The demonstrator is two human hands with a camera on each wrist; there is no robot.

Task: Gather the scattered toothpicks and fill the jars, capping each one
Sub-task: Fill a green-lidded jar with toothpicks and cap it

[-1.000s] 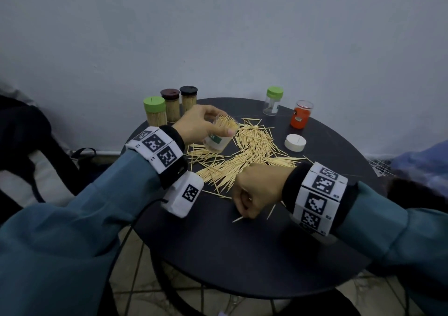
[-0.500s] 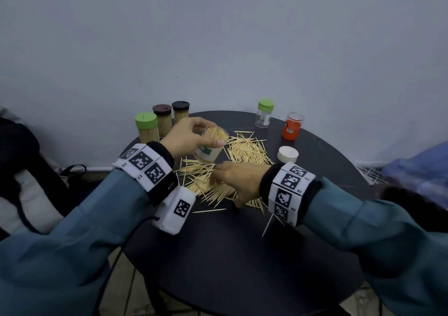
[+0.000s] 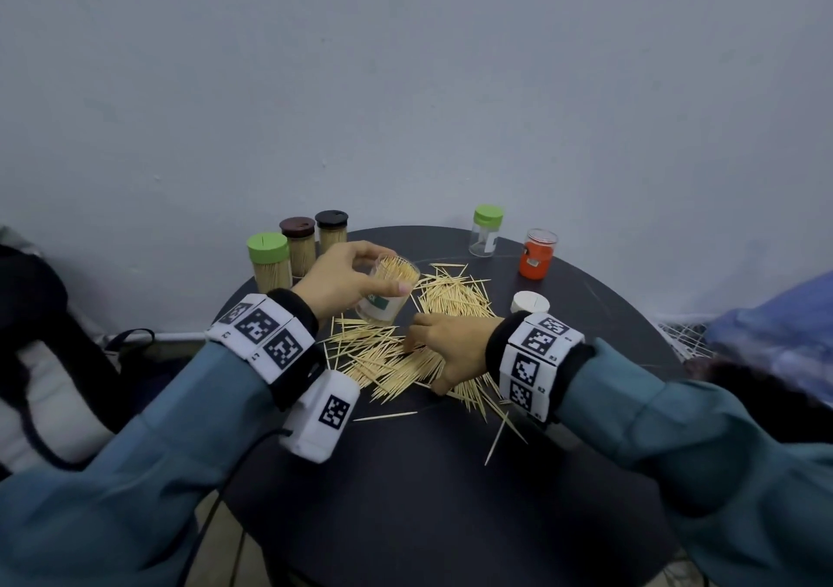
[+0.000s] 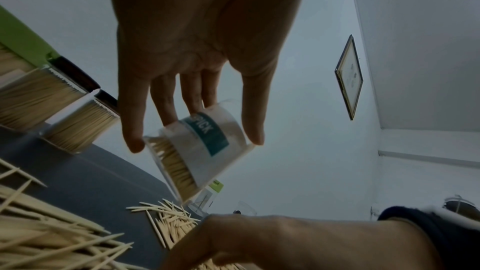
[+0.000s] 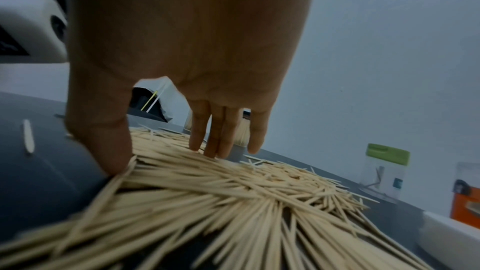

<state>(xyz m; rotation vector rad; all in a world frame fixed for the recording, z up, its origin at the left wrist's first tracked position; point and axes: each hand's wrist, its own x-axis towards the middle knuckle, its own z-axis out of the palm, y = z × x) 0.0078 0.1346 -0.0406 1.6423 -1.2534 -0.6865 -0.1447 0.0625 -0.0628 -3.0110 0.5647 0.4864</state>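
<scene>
My left hand point(image 3: 345, 277) grips a clear jar point(image 3: 387, 291) with a teal label point(image 4: 207, 137), tilted, uncapped and nearly full of toothpicks, just above the round black table point(image 3: 450, 474). A loose heap of toothpicks point(image 3: 405, 356) covers the table's middle. My right hand point(image 3: 446, 343) lies over the heap with thumb and fingertips point(image 5: 207, 147) spread and pressed onto the sticks point(image 5: 233, 188). A white cap point(image 3: 530, 303) rests on the table to the right of the heap.
Three filled, capped jars stand at the back left: one green-capped point(image 3: 269, 256), two dark-capped point(image 3: 297, 244), point(image 3: 331, 231). At the back right are a near-empty green-capped jar point(image 3: 486, 230) and an orange jar point(image 3: 537, 254). Stray toothpicks point(image 3: 498, 437) lie toward the front. A wall is close behind.
My right hand has left a single stick near the front edge, moved up onto the heap and spread its fingers over it. The left hand still holds the tilted jar.
</scene>
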